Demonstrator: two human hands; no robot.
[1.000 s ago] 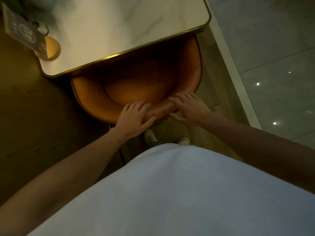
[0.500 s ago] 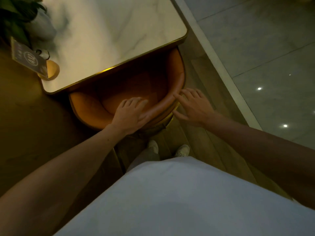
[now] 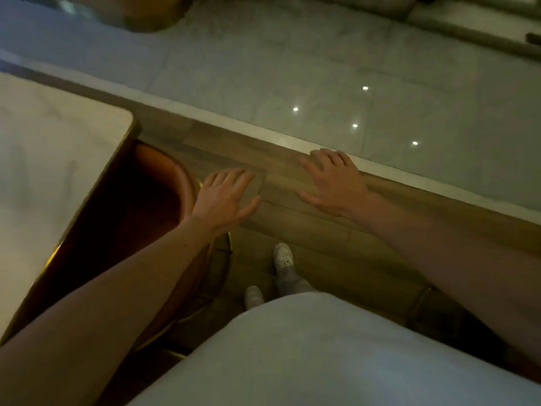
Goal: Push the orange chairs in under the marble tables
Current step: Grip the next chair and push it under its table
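Observation:
The orange chair (image 3: 164,183) sits tucked under the white marble table (image 3: 52,159) at the left, with only its curved backrest showing past the table's gold edge. My left hand (image 3: 225,197) hovers just right of the backrest with fingers straight, apart from the chair. Further right, over the wooden floor, my right hand (image 3: 333,180) is spread flat and holds nothing.
A wooden floor strip (image 3: 307,218) runs under my hands, bordered by a pale ledge and glossy grey tiles (image 3: 292,68) beyond. My feet in white shoes (image 3: 282,256) stand beside the chair's gold base. A rounded brown object (image 3: 149,13) stands at the top left.
Both hands have come off the chair's backrest. The view has swung to the right, so the table and chair now lie at the left.

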